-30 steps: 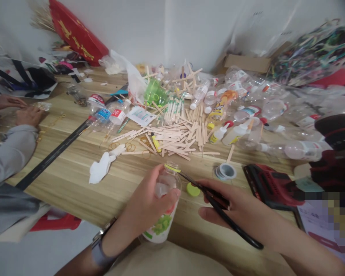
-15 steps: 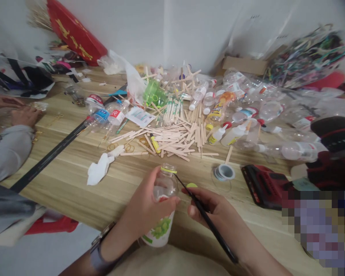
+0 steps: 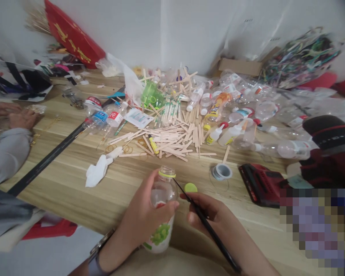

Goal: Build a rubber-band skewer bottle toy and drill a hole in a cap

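Note:
My left hand (image 3: 145, 214) is wrapped round a clear plastic bottle (image 3: 164, 193) that has a label with green grapes. The bottle stands uncapped and leans slightly, with a yellow-green ring (image 3: 167, 175) round its neck. In my right hand (image 3: 211, 214) is a thin black tool (image 3: 215, 234), whose narrow tip points up and left to the bottle's neck, close to the ring. Whether the tip touches the ring cannot be made out. Just beyond my right fingers a yellow-green cap (image 3: 191, 187) lies on the wooden table (image 3: 126, 191).
Wooden sticks (image 3: 175, 140) lie heaped ahead, with plastic bottles (image 3: 264, 111) to their right. A wire spool (image 3: 222, 171) and a red-black power tool (image 3: 261, 184) are at right. White tissue (image 3: 97, 168) lies left. Another person's hands (image 3: 23, 117) are at far left.
The view has shifted slightly. The bottle's neck sits a little lower, and more of the cap shows beyond my right hand. Both hands keep their holds.

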The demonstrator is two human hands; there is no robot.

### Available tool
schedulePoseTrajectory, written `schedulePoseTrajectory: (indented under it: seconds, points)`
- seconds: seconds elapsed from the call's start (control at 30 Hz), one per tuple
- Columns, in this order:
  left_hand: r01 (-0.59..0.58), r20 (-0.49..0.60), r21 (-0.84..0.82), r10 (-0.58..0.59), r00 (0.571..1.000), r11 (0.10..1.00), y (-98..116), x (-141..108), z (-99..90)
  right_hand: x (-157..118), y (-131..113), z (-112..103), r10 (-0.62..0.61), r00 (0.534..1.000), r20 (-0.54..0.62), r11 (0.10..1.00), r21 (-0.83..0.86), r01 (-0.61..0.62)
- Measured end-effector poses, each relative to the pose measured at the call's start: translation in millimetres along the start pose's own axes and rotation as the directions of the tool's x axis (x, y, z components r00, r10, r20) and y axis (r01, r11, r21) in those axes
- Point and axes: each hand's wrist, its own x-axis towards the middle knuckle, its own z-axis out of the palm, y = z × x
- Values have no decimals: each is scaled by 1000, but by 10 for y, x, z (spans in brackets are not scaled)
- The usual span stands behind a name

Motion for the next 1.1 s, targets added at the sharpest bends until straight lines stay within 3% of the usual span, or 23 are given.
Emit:
schedulePoseTrajectory:
  seconds: [0.13,0.27,0.37,0.47,0.6,0.67,0.8,1.0,1.1]
  points:
    - [-45,-24,23,46,999,999,-5,-32,5,-68,-63,-28,29,991,-127,990,-136,-46]
    - [-40,15,-22,40,999,999,20,-32,-2,-63,68,0,-136,942,-306,942,-336,27]
    - [-41,49,-42,43,998,998,24,-22,-16,-33,174,16,-260,919,-295,907,-402,127]
    - [-54,66,-50,57,996,997,4,-5,-27,-23,193,19,-296,919,-262,906,-383,182]
    - [-5,66,-39,7,998,999,-19,-4,-13,-30,149,22,-233,941,-247,936,-319,148]
    - [5,82,-17,-4,997,1000,-19,-24,13,-19,116,10,-163,957,-239,972,-208,114]
    - [-92,214,1,90,973,996,-19,-51,59,14,3,-98,-69,972,-226,997,0,71]
    - [-20,100,-83,28,995,996,-67,38,-22,-61,10,-224,-142,915,-378,972,-226,57]
    - [-26,104,-136,41,994,990,-78,82,-46,-95,139,-168,-225,917,-330,917,-390,85]
